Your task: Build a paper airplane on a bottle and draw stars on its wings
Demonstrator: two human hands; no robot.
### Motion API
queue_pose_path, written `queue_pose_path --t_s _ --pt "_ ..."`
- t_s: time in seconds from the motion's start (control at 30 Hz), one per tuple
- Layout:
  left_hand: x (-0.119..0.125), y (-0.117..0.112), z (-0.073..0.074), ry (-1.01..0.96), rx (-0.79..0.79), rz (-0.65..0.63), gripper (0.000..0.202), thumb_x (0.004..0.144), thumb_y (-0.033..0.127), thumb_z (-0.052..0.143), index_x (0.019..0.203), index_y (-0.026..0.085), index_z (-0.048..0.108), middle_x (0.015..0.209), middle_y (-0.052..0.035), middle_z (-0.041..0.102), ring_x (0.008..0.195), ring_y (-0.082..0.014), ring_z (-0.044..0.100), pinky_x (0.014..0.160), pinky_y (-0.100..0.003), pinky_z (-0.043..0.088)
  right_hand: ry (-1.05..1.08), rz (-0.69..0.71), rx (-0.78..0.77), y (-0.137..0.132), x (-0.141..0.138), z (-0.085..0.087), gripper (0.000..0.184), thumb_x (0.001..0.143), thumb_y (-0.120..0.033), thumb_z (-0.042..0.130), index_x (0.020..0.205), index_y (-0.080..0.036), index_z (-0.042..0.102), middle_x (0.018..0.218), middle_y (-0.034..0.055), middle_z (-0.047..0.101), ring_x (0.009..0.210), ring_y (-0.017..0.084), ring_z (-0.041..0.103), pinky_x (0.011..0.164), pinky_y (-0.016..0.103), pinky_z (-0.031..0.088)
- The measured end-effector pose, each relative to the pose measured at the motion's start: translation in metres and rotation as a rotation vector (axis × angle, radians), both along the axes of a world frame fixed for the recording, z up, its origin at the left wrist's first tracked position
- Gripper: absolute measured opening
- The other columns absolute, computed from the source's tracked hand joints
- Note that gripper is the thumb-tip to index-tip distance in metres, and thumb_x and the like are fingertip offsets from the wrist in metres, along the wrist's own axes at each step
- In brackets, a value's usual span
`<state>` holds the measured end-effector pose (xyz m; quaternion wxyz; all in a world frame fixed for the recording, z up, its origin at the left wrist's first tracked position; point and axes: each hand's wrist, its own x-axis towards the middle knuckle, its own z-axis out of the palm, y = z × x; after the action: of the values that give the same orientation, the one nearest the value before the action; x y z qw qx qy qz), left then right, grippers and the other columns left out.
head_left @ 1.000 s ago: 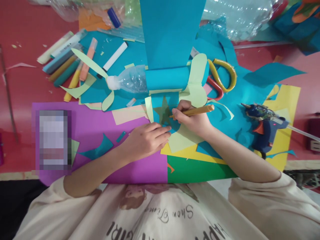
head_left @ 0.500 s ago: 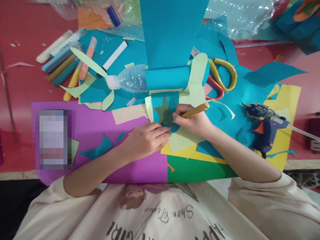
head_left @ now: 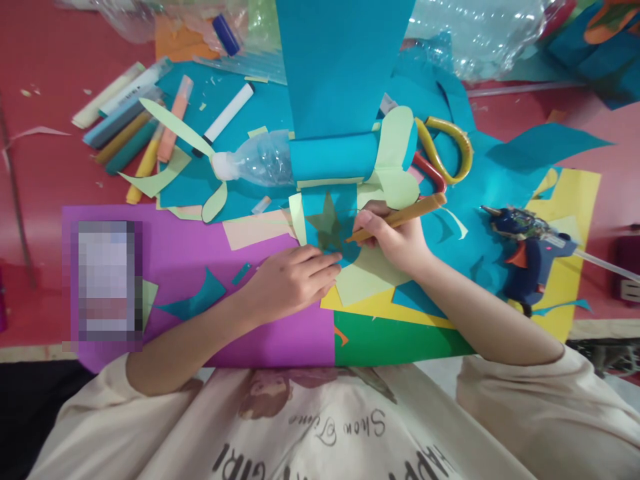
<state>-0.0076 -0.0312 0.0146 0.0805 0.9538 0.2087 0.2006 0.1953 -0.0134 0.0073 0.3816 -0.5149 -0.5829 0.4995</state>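
My right hand (head_left: 393, 237) pinches an ochre marker (head_left: 417, 208), its tip just right of a brownish star (head_left: 326, 223) on a blue paper wing (head_left: 314, 207). Fingers stretched out, my left hand (head_left: 300, 277) lies flat on the near end of that wing. The wing joins a plastic bottle (head_left: 265, 158) wrapped in blue paper (head_left: 335, 157), which lies on its side. Another blue paper wing (head_left: 345, 67) extends from its far side. Pale green blades (head_left: 177, 127) stand at the bottle's white cap, and pale green fins (head_left: 395, 143) at its other end.
Scissors (head_left: 457, 150) with yellow and red handles lie beyond my right hand. A blue glue gun (head_left: 535, 257) lies at the right. Several markers (head_left: 127, 137) are at the upper left, and a blurred-out rectangular object (head_left: 105, 277) rests on purple paper (head_left: 195, 233).
My right hand has moved slightly right, and the marker now leans lower, with more of its tip showing beside the star. My left hand stays in place.
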Motion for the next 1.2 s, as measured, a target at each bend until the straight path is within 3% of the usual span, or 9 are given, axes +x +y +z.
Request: queue_pose_path --t_s 0.23,0.43,0.77,0.97,1.2 --pt "0.001 0.0 0.001 -0.003 -0.001 0.0 0.022 0.097 0.011 0.049 0.093 0.013 0.07 0.105 -0.0041 0.076 0.081 -0.0151 0.068 0.077 -0.028 0.058 -0.051 -0.057 0.026 0.001 -0.001 -0.002 0.02 0.077 -0.037 0.065 0.072 -0.022 0.053 0.069 0.0007 0.057 0.062 0.014 0.053 0.059 0.03 0.045" --pt "0.001 0.0 0.001 0.008 -0.002 0.009 0.025 0.098 0.012 0.046 0.093 0.014 0.071 0.105 -0.0034 0.076 0.081 -0.0145 0.068 0.077 -0.027 0.059 -0.186 -0.026 0.002 0.001 0.0 -0.007 0.035 0.083 -0.037 0.06 0.058 -0.023 0.041 0.052 -0.0021 0.047 0.054 0.013 0.046 0.054 0.03 0.039" --pt "0.001 0.001 0.002 -0.003 -0.006 -0.001 0.024 0.098 0.011 0.047 0.093 0.012 0.07 0.105 -0.004 0.076 0.08 -0.0149 0.068 0.077 -0.027 0.058 -0.229 -0.05 0.042 0.0 -0.004 -0.01 0.04 0.081 -0.04 0.058 0.056 -0.023 0.032 0.053 -0.0025 0.045 0.054 0.011 0.04 0.055 0.029 0.035" --pt "0.001 0.0 0.002 -0.005 -0.005 0.005 0.023 0.097 0.011 0.048 0.094 0.013 0.07 0.105 -0.0035 0.076 0.081 -0.0148 0.068 0.077 -0.027 0.057 -0.237 0.01 0.017 0.001 -0.002 -0.008 0.033 0.078 -0.027 0.056 0.057 -0.023 0.032 0.053 -0.0051 0.037 0.053 0.01 0.037 0.055 0.027 0.032" --pt "0.0 0.0 0.0 -0.007 -0.017 -0.013 0.025 0.099 0.01 0.045 0.096 0.012 0.07 0.106 -0.005 0.076 0.084 -0.0156 0.069 0.077 -0.029 0.057 -0.219 0.057 -0.01 0.0 -0.002 -0.002 0.025 0.073 -0.028 0.053 0.054 -0.022 0.038 0.049 -0.0048 0.041 0.048 0.008 0.037 0.048 0.025 0.028"
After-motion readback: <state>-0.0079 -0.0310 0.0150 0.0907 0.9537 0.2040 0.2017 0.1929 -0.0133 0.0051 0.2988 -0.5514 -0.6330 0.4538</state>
